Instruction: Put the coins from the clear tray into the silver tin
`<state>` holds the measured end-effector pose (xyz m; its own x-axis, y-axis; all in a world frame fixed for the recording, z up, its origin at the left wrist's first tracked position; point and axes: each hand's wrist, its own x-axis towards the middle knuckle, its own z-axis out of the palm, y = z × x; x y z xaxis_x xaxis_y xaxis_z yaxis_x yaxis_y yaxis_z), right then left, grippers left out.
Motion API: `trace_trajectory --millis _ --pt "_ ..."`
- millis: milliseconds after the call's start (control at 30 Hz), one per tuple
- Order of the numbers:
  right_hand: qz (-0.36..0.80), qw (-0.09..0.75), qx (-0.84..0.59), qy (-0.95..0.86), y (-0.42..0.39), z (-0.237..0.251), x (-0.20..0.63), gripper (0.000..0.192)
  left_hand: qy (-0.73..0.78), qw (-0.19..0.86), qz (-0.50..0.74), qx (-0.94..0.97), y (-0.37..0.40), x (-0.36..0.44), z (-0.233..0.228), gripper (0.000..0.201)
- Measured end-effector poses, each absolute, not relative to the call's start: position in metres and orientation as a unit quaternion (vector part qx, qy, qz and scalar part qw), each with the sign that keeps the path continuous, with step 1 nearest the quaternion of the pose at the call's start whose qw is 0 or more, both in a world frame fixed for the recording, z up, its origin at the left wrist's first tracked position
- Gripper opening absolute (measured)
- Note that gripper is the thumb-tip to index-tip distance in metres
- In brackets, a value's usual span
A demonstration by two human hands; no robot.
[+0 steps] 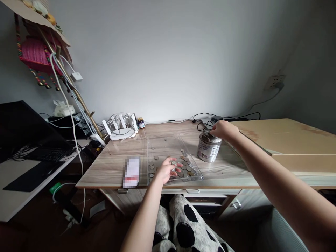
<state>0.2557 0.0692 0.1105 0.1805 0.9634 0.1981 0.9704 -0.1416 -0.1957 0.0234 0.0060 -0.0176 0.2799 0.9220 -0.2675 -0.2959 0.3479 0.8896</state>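
Observation:
My left hand (168, 170) hovers palm up over a clear plastic tray (168, 140), its fingers loosely curled and partly spread. Several coins (174, 164) rest in its palm. More loose coins (189, 168) lie scattered in the tray, mostly at its near right, with others along the left side. To the right of the tray stands a silver patterned tin (208, 150). My right hand (222, 129) is at the top of this tin, fingers closed and pointing down at it. What those fingers hold, if anything, is hidden.
A phone (131, 171), blurred out, lies left of the tray. Behind it are a white router (123, 133) and a small dark jar (141, 123). A large flat box (283, 140) occupies the right side. At far left is a laptop (28, 129) with cables.

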Motion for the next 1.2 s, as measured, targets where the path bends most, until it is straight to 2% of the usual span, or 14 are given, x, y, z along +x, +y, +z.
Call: trace_trajectory --millis 133,300,433,500,567,700,767,867,967,1033,1200 --pt "-0.017 0.120 -0.774 -0.622 0.073 0.102 0.256 0.014 0.428 0.708 0.424 0.368 0.006 0.024 -0.018 0.008" --pt "-0.056 0.086 -0.786 -0.610 0.068 0.107 0.247 0.020 0.443 0.699 0.420 0.372 0.007 0.024 -0.019 0.010" --pt "-0.143 0.171 -0.706 -0.672 0.044 0.094 0.218 0.028 0.448 0.680 0.428 0.393 0.008 0.024 -0.020 0.011" --pt "-0.107 0.197 -0.633 -0.741 0.028 0.075 0.196 0.030 0.439 0.679 0.434 0.397 0.008 0.025 -0.021 0.011" --pt "-0.017 0.161 -0.555 -0.816 0.015 0.049 0.173 0.028 0.433 0.683 0.438 0.393 0.009 0.025 -0.021 0.010" --pt "0.042 0.144 -0.527 -0.836 0.006 0.013 0.148 0.021 0.420 0.697 0.438 0.382 0.009 0.024 -0.022 0.008" --pt "0.061 0.177 -0.527 -0.829 0.009 0.014 0.150 0.018 0.408 0.707 0.430 0.386 0.008 0.024 -0.022 0.009" --pt "0.100 0.269 -0.519 -0.805 0.019 0.039 0.170 0.019 0.415 0.709 0.426 0.379 0.007 0.023 -0.019 0.014" --pt "0.050 0.358 -0.585 -0.726 0.034 0.074 0.204 0.021 0.428 0.708 0.428 0.363 0.007 0.022 -0.017 0.016" --pt "-0.012 0.339 -0.666 -0.664 0.045 0.091 0.227 0.022 0.431 0.712 0.426 0.354 0.007 0.022 -0.017 0.016" --pt "-0.054 0.162 -0.756 -0.632 0.063 0.097 0.258 0.020 0.440 0.715 0.423 0.342 0.008 0.022 -0.018 0.015"
